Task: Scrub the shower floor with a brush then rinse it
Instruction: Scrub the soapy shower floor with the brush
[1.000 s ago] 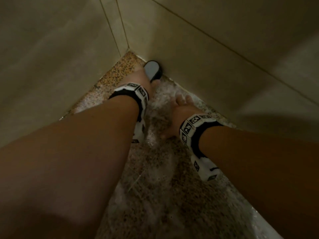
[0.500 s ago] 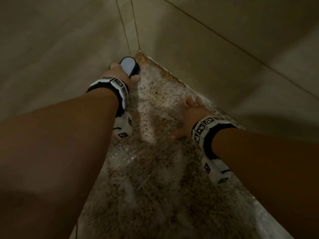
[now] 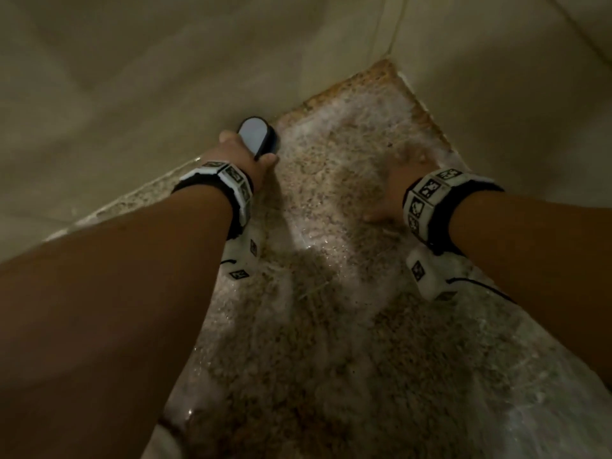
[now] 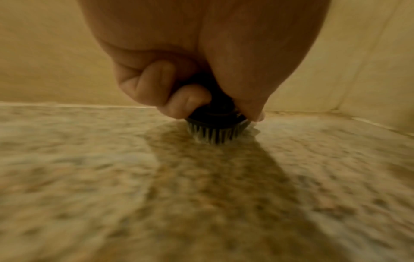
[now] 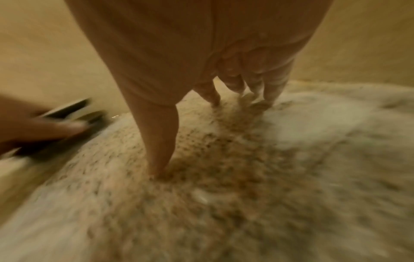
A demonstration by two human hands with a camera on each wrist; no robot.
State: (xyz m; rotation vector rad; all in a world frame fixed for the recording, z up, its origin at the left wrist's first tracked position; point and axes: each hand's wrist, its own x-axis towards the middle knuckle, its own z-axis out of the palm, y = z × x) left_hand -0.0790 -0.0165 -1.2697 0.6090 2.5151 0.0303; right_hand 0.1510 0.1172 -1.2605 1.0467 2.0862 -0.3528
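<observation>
1. Right now your left hand (image 3: 246, 157) grips the brush (image 3: 257, 138), fingers curled round its dark body, thumb down the near side.
2. In the left wrist view the bristles (image 4: 212, 133) stand pressed on the floor (image 3: 331, 293), so the brush sits upright under your palm.
3. Its pale oval top runs lengthways away from you, roughly in line with your left forearm.
4. Beyond and to the left of that hand, the brush lies just beside the foot of the left wall (image 3: 132, 94).
5. Your right hand (image 3: 399, 190) holds nothing: fingers (image 5: 233, 83) spread and thumb planted on the wet floor, well apart from the brush.
6. Between your hands the floor carries pale suds, and more lie ahead of your right hand toward the corner (image 3: 385, 66).
7. Judging from this, scrubbing is the step in hand. The left hand is the only one on the brush, so your stroke turns on pulling it rightward off the wall, toward your braced right hand.
</observation>
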